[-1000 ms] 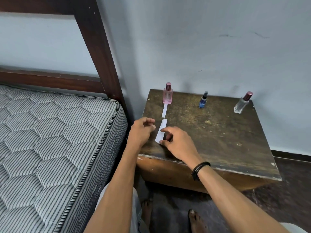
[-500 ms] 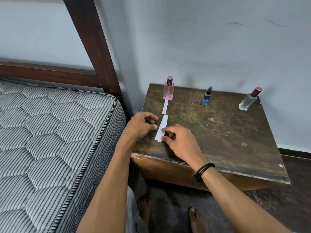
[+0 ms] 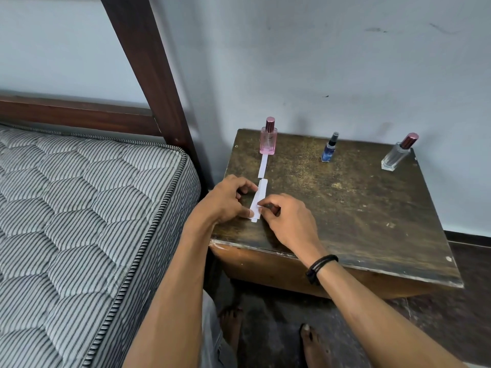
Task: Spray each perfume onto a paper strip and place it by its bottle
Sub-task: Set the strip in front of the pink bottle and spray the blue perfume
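Three perfume bottles stand along the back of a worn wooden bedside table [image 3: 358,208]: a pink bottle [image 3: 268,140] at the left, a small blue bottle [image 3: 329,150] in the middle and a clear bottle [image 3: 397,155] with a dark red cap at the right. One white paper strip [image 3: 263,168] lies just in front of the pink bottle. Nearer me lies a small stack of paper strips [image 3: 258,199]. My left hand [image 3: 228,200] pinches the stack's left edge. My right hand [image 3: 287,221] pinches its near right edge with curled fingers.
A striped mattress [image 3: 79,235] on a dark wooden bed frame [image 3: 148,67] fills the left, close against the table. A pale wall stands behind the bottles. Two bare feet [image 3: 313,346] rest on the dark floor below the table's front edge.
My left hand has slid right onto the stack of strips and now pinches it. My right hand stays on the stack's near end. The camera has shifted a little.
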The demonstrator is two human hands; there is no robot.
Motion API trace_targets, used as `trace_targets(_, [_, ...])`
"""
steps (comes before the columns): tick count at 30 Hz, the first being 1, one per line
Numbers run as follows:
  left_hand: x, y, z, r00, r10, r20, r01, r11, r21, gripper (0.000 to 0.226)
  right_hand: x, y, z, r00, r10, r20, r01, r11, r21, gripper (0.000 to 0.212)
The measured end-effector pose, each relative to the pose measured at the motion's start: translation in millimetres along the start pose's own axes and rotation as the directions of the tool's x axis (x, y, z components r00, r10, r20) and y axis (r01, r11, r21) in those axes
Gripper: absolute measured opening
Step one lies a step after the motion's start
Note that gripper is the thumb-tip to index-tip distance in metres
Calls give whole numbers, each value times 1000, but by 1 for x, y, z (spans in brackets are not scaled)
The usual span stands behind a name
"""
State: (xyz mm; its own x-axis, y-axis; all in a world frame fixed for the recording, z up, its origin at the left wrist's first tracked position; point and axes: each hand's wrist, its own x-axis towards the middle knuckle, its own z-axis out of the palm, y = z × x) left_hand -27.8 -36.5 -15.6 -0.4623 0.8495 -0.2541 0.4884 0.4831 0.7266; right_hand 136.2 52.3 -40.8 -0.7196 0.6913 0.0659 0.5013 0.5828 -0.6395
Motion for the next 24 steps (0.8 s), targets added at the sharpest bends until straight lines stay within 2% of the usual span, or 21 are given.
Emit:
trace_targets(3, [1, 0, 1, 1000, 1, 0, -1, 1000, -3, 61, 1, 1, 1, 1000, 23, -20, -23, 999, 26, 12])
trace_targets(6, [2, 1, 3, 1000, -7, -15, 6, 1000, -18, 66, 3, 3, -2, 997, 80, -1, -79, 984, 161, 10])
trace_targets(10, [4, 1, 4, 1000, -16, -25, 15, 999, -28, 68, 9, 6, -8, 985, 170, 35, -169, 891, 422, 7])
trace_targets(13, [4, 2, 4, 1000, -18, -23, 18, 999, -28, 70, 10, 6, -11, 975, 215, 49, -207, 816, 540, 11])
trace_targets(24, [-2, 7, 1, 1000, -13, -8, 12, 998, -59, 59, 10, 8, -9, 982, 172, 82, -191, 895, 404, 3])
